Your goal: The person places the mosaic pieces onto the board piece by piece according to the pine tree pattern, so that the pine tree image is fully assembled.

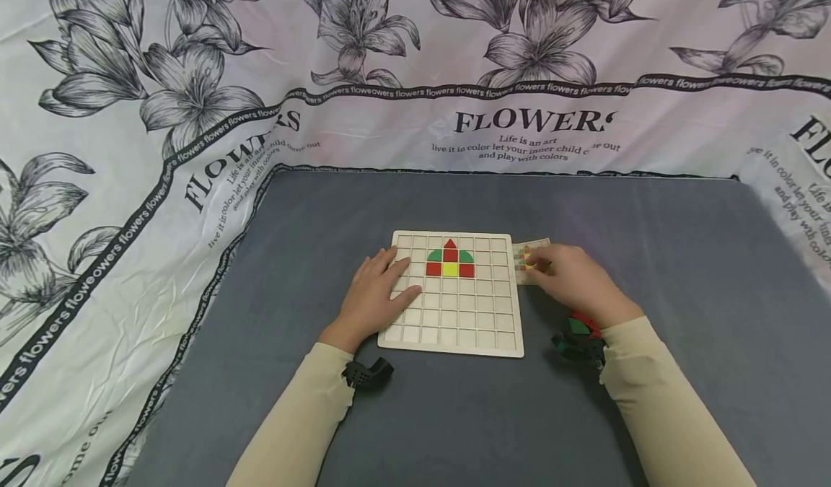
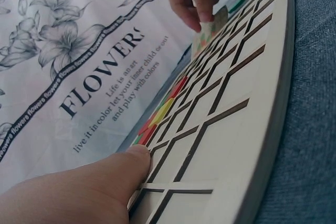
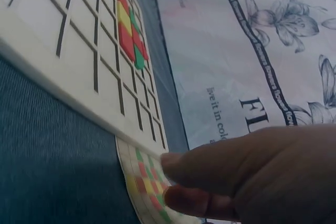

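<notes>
A square wooden grid board (image 1: 454,321) lies on the grey cloth. Red, green and yellow pieces sit in its upper cells, with a yellow square (image 1: 451,269) between red squares, green rounded pieces above, and a red triangle (image 1: 451,244) on top. My left hand (image 1: 371,296) rests on the board's left edge, fingers spread and thumb on the cells. At the right edge, my right hand (image 1: 578,276) pinches a small patterned card (image 1: 521,256) between thumb and fingers. The card (image 3: 134,169) carries a printed grid of coloured shapes; the fingers hide part of it.
Red and green loose pieces (image 1: 580,325) lie under the right wrist, partly hidden by the black wrist camera (image 1: 574,348). Grey cloth (image 1: 454,415) covers the table. A white flower-printed sheet (image 1: 389,126) hangs behind and at the sides.
</notes>
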A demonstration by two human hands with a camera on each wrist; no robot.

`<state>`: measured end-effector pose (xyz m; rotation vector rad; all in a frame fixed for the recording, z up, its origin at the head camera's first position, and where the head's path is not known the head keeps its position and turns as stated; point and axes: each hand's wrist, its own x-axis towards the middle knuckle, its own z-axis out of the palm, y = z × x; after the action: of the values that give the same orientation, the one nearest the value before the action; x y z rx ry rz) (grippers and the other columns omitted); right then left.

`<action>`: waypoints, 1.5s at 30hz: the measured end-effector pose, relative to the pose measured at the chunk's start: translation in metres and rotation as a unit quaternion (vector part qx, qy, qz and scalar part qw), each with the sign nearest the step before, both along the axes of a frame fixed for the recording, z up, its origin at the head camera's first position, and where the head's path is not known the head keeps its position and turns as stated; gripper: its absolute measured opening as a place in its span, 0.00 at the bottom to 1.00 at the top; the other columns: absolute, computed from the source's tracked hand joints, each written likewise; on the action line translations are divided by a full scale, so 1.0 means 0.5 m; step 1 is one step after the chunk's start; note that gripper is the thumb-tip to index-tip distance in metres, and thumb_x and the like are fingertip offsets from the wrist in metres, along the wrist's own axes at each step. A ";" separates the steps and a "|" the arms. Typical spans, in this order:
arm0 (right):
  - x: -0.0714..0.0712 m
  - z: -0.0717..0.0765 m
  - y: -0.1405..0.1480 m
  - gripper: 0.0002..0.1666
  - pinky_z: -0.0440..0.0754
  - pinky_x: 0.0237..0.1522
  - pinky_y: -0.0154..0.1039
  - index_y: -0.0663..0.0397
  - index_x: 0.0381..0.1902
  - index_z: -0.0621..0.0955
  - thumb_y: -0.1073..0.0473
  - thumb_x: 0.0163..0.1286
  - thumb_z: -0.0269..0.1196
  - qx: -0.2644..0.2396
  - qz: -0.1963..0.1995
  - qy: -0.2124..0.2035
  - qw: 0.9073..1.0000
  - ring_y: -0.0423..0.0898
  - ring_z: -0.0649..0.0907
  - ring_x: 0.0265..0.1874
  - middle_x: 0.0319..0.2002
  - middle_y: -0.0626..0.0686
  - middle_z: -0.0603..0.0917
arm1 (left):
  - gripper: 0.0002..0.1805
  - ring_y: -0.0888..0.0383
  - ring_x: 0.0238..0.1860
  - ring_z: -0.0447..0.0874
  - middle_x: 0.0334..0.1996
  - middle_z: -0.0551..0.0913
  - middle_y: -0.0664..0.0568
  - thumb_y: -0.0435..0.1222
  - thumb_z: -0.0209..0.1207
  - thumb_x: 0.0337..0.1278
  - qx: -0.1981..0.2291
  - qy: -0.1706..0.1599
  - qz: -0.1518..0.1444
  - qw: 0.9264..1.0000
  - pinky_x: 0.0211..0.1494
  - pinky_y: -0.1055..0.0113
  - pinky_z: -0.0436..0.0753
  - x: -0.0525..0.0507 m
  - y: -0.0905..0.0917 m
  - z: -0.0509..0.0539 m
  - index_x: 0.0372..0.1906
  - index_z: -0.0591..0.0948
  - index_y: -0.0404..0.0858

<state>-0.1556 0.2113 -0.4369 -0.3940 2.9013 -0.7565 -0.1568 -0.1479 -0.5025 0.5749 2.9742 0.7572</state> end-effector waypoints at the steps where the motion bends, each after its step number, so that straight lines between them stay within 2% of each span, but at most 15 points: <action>1: 0.004 0.001 0.005 0.14 0.83 0.37 0.49 0.60 0.52 0.88 0.58 0.74 0.67 0.004 0.000 0.001 1.000 0.50 0.84 0.36 0.40 0.55 0.89 | 0.36 0.46 0.85 0.50 0.83 0.59 0.45 0.58 0.56 0.75 0.000 0.000 0.001 1.000 0.87 0.49 0.45 0.000 0.000 0.000 0.80 0.70 0.45; 7: 0.021 0.006 0.034 0.13 0.85 0.39 0.53 0.62 0.48 0.89 0.59 0.72 0.69 0.029 -0.004 0.000 1.000 0.52 0.85 0.37 0.39 0.57 0.88 | 0.36 0.46 0.85 0.50 0.83 0.59 0.45 0.57 0.57 0.74 0.001 0.001 0.001 1.000 0.87 0.49 0.46 -0.001 -0.001 -0.002 0.79 0.71 0.45; 10: 0.028 0.005 0.052 0.13 0.85 0.44 0.58 0.62 0.48 0.89 0.60 0.71 0.70 0.037 -0.006 -0.005 0.999 0.56 0.86 0.42 0.42 0.59 0.89 | 0.36 0.46 0.85 0.51 0.83 0.59 0.45 0.57 0.58 0.74 0.002 0.002 0.001 1.000 0.87 0.49 0.46 0.000 -0.001 -0.001 0.79 0.71 0.45; 18: 0.042 0.004 0.099 0.17 0.85 0.47 0.62 0.62 0.54 0.87 0.59 0.71 0.70 0.045 -0.017 -0.037 0.998 0.64 0.86 0.49 0.50 0.64 0.88 | 0.36 0.46 0.85 0.51 0.83 0.59 0.45 0.58 0.57 0.75 -0.001 0.004 0.001 1.000 0.87 0.49 0.47 -0.001 -0.001 -0.003 0.79 0.71 0.45; 30: 0.035 0.005 0.118 0.16 0.84 0.43 0.62 0.65 0.50 0.88 0.58 0.71 0.71 0.066 -0.028 -0.043 0.996 0.63 0.85 0.45 0.45 0.66 0.87 | 0.37 0.46 0.85 0.50 0.83 0.59 0.45 0.58 0.57 0.75 0.001 -0.004 0.003 1.000 0.87 0.50 0.46 0.001 0.000 0.002 0.79 0.70 0.45; 36: 0.033 0.005 0.118 0.18 0.85 0.42 0.62 0.68 0.51 0.87 0.58 0.71 0.71 0.067 -0.043 -0.056 0.995 0.64 0.84 0.45 0.47 0.68 0.85 | 0.37 0.47 0.85 0.48 0.83 0.58 0.46 0.58 0.56 0.75 -0.002 -0.008 0.002 1.000 0.87 0.50 0.45 -0.002 0.002 0.004 0.80 0.70 0.46; 45: 0.036 -0.001 0.116 0.14 0.84 0.42 0.62 0.62 0.47 0.86 0.60 0.67 0.72 0.053 -0.034 -0.031 0.998 0.63 0.85 0.44 0.44 0.65 0.87 | 0.36 0.47 0.85 0.50 0.83 0.60 0.46 0.58 0.57 0.74 -0.002 -0.002 0.006 1.000 0.87 0.51 0.45 -0.001 0.002 -0.001 0.79 0.71 0.46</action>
<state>-0.1377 0.2696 -0.4373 -0.2566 2.8940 -0.6098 -0.1574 -0.1468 -0.5028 0.5544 2.9786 0.7533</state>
